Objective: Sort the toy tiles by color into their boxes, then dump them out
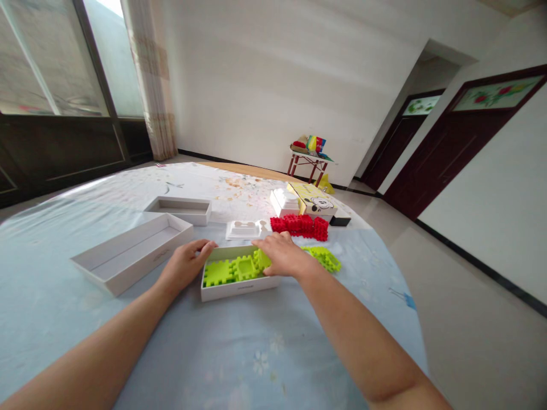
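A small white box [237, 289] on the table holds several lime-green toothed puzzle tiles [233, 269]. My left hand [183, 265] grips the box's left end, fingers curled over its rim. My right hand [284, 255] lies over the box's right end, fingers pressed down on a green tile [262, 259] inside it. More green tiles [325, 258] lie loose on the cloth just right of that hand. A cluster of red toothed tiles [301, 226] sits just beyond it.
Two open white box trays [132, 250] [182, 209] stand at left. A white plastic insert [243, 229], a white box [284, 202], a yellow cartoon-printed box [314, 200] and a black item [341, 221] lie behind. The round table's edge [397, 273] curves at right. A small red-legged table [308, 161] stands by the far wall.
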{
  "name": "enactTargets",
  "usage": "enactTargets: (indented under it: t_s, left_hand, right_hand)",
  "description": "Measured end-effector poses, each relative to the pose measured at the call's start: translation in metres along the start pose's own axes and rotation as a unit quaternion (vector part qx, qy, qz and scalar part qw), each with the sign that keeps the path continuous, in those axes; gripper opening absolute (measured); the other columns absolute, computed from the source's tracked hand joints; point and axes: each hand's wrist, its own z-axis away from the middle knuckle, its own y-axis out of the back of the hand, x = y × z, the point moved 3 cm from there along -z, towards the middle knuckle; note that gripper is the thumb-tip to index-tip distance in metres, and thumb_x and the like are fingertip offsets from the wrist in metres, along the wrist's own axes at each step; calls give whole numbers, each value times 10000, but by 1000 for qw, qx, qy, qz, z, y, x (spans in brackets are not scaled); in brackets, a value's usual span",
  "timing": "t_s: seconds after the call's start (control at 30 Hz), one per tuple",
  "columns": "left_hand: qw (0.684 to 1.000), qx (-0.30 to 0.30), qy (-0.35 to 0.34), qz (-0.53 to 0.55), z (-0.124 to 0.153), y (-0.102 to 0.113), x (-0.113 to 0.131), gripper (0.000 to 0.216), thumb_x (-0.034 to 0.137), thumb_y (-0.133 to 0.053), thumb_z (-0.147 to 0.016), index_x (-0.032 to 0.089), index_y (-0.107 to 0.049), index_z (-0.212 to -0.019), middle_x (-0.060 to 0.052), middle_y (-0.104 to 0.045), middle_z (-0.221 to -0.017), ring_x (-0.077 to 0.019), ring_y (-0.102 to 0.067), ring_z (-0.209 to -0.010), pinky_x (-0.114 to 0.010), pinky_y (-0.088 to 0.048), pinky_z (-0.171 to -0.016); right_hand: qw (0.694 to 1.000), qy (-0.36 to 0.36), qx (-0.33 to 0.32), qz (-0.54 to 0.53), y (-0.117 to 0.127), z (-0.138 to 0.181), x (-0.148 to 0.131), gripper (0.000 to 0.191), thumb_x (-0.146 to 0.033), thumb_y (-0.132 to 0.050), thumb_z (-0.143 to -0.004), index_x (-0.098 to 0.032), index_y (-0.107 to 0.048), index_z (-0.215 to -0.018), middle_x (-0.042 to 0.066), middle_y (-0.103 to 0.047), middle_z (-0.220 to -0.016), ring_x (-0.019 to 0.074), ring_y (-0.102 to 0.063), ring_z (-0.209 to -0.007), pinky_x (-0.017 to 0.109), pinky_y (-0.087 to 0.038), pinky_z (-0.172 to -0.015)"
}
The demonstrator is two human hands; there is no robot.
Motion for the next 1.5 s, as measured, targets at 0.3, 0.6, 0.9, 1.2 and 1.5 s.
enactTargets:
  t_s: [0.3, 0.6, 0.9, 1.2, 1.5]
  left_hand:
    - [1000, -1, -3, -5, -1, 0, 1, 461, 540, -392, -812, 183, -683, -834, -17, -717, -844, -204, -624, -802, -220, -427, -687]
    - [1000, 18, -16, -19, -1, 2, 5, 447, 531, -402, -808, 188, -685, -854, -26, -716, -879, -204, -623, -836, -231, -432, -713]
    - [999, 25, -34, -15, 0, 1, 9, 451, 526, -379, -829, 194, -679, -884, -27, -704, -926, -196, -615, -881, -237, -439, -766]
    - [999, 36, 34, 10, -5, 4, -10, 493, 551, -363, -808, 185, -687, -871, -27, -714, -920, -215, -622, -900, -255, -429, -824]
    - [999, 29, 42, 6, -2, 2, -14, 463, 561, -380, -792, 224, -688, -873, -20, -724, -845, -232, -635, -827, -285, -460, -741]
  right_hand:
    - [998, 2, 26, -56, 0, 7, 10, 459, -294, -711, -697, -215, -584, -1131, 68, -611, -1089, 238, -485, -1039, 376, -315, -887]
    - [997, 2, 12, -82, -13, 3, 10, 428, -208, -667, -703, -214, -602, -1127, 67, -630, -1077, 247, -485, -1068, 395, -288, -915]
    - [986, -25, 92, -138, -4, 16, 30, 348, -272, -654, -757, -225, -620, -1100, 57, -645, -1086, 227, -517, -1037, 389, -315, -912]
    - [946, -226, 145, -185, -25, 85, 128, 357, -282, -576, -769, -218, -612, -1119, 54, -636, -1115, 223, -535, -1072, 373, -367, -960]
    - [914, -340, 67, -210, -61, 115, 167, 759, -473, -725, -605, -191, -485, -1268, 114, -524, -1266, 280, -508, -1137, 370, -400, -951]
